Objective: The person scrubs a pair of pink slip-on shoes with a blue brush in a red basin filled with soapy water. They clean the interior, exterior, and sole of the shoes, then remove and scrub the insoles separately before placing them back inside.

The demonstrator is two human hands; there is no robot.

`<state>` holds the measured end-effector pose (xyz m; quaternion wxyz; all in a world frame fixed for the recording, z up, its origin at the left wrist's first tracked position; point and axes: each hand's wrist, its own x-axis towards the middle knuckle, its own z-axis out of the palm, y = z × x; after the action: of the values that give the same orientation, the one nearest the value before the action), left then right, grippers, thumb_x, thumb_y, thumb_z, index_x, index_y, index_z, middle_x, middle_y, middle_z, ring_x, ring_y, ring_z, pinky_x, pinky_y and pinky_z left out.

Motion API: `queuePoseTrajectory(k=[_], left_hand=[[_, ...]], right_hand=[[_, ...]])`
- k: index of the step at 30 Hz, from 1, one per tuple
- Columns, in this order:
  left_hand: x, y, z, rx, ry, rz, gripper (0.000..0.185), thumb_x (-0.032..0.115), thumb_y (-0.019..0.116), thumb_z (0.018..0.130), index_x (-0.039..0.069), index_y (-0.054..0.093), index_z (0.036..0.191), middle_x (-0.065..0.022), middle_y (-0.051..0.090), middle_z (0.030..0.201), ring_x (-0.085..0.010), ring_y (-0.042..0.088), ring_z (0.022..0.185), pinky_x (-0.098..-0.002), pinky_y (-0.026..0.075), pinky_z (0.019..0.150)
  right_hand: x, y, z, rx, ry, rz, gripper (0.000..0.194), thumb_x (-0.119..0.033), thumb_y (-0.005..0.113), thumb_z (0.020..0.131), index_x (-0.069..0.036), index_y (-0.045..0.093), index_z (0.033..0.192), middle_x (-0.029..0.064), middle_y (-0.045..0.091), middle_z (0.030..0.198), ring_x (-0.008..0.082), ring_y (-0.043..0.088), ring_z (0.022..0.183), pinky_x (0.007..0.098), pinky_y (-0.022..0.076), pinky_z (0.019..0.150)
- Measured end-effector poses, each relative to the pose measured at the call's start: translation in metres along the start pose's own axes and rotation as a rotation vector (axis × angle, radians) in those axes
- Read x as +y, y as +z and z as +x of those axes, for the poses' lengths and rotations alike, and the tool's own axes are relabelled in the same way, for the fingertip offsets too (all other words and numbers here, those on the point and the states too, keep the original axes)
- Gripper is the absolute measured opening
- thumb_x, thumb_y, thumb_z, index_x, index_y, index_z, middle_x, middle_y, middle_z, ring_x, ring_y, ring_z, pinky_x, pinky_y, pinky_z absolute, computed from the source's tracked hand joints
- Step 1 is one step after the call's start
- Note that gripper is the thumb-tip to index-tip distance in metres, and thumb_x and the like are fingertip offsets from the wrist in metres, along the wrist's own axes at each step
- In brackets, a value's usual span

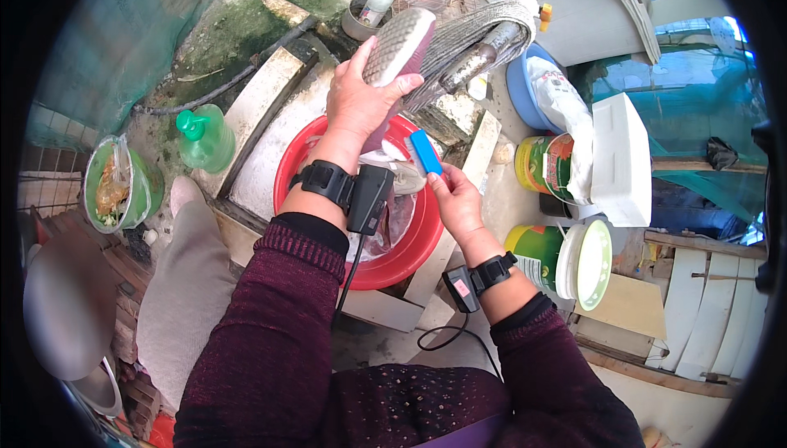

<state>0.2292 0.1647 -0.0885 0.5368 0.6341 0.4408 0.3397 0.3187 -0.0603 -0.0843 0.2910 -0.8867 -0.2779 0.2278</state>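
Observation:
My left hand (359, 100) grips a mauve shoe (399, 48) with a textured white sole, raised above the far rim of a red plastic basin (430, 245). The sole faces up and to the left. Between the thumb and fingers of my right hand (458, 202) is a blue scrubbing brush (424, 153) with pale bristles, held over the basin's right side, apart from the raised shoe. Inside the basin lie a light grey shoe (406, 179) and some clear plastic. My left forearm and its black wrist device hide part of the basin.
A metal pipe (473, 67) draped with grey strands juts in just beyond the shoe. A green bottle (209, 140) and a green bucket (147, 196) stand left. Rightward are a blue basin (516, 79), a white foam box (621, 165) and a lidded bucket (541, 257).

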Motion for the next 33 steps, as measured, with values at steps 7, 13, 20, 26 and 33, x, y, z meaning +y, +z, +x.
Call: queuePoseTrajectory(k=[7, 13, 20, 26, 33], left_hand=[[0.01, 0.002, -0.018, 0.16, 0.156, 0.531, 0.105, 0.063, 0.085, 0.057, 0.028, 0.044, 0.147, -0.0146, 0.05, 0.134, -0.0332, 0.046, 0.127, -0.0456, 0.035, 0.108], [-0.002, -0.003, 0.007, 0.206, -0.016, 0.001, 0.105, 0.06, 0.088, 0.059, 0.021, 0.045, 0.146, -0.0189, 0.05, 0.133, -0.0365, 0.051, 0.123, -0.0449, 0.042, 0.104], [-0.022, 0.002, 0.018, 0.284, -0.247, -1.032, 0.084, 0.041, 0.079, 0.085, 0.005, 0.036, 0.147, -0.0109, 0.053, 0.134, -0.0217, 0.053, 0.118, -0.037, 0.042, 0.102], [-0.018, -0.008, 0.026, 0.288, -0.295, -1.215, 0.087, 0.052, 0.074, 0.086, 0.006, 0.032, 0.148, -0.0127, 0.049, 0.138, -0.0277, 0.052, 0.121, -0.0435, 0.042, 0.104], [-0.029, 0.007, 0.017, 0.2, -0.427, -1.216, 0.092, 0.067, 0.062, 0.086, 0.005, 0.035, 0.148, -0.0139, 0.045, 0.145, -0.0304, 0.047, 0.129, -0.0477, 0.039, 0.109]], right_hand=[[-0.017, -0.002, -0.003, -0.024, -0.047, -0.372, 0.045, -0.033, 0.066, 0.093, -0.01, 0.059, 0.131, 0.0186, 0.07, 0.108, 0.0328, 0.068, 0.096, 0.0387, 0.0528, 0.084], [-0.004, 0.027, -0.011, -0.049, -0.037, 0.121, 0.039, -0.019, 0.066, 0.096, -0.008, 0.06, 0.133, 0.0007, 0.066, 0.091, 0.0116, 0.057, 0.076, 0.0266, 0.0503, 0.073], [-0.021, 0.043, 0.008, -0.087, 0.225, 0.606, 0.032, -0.027, 0.058, 0.101, -0.014, 0.063, 0.131, -0.0068, 0.049, 0.07, 0.0046, 0.04, 0.054, 0.0214, 0.0338, 0.048], [-0.034, 0.036, 0.009, -0.04, 0.044, 0.522, 0.035, -0.023, 0.057, 0.102, -0.013, 0.06, 0.135, -0.0062, 0.052, 0.073, 0.0061, 0.045, 0.06, 0.0238, 0.0379, 0.053], [-0.062, 0.024, 0.022, 0.021, -0.381, 0.025, 0.039, -0.017, 0.062, 0.099, -0.004, 0.058, 0.136, 0.0066, 0.069, 0.114, 0.0171, 0.064, 0.101, 0.0304, 0.0494, 0.09]])
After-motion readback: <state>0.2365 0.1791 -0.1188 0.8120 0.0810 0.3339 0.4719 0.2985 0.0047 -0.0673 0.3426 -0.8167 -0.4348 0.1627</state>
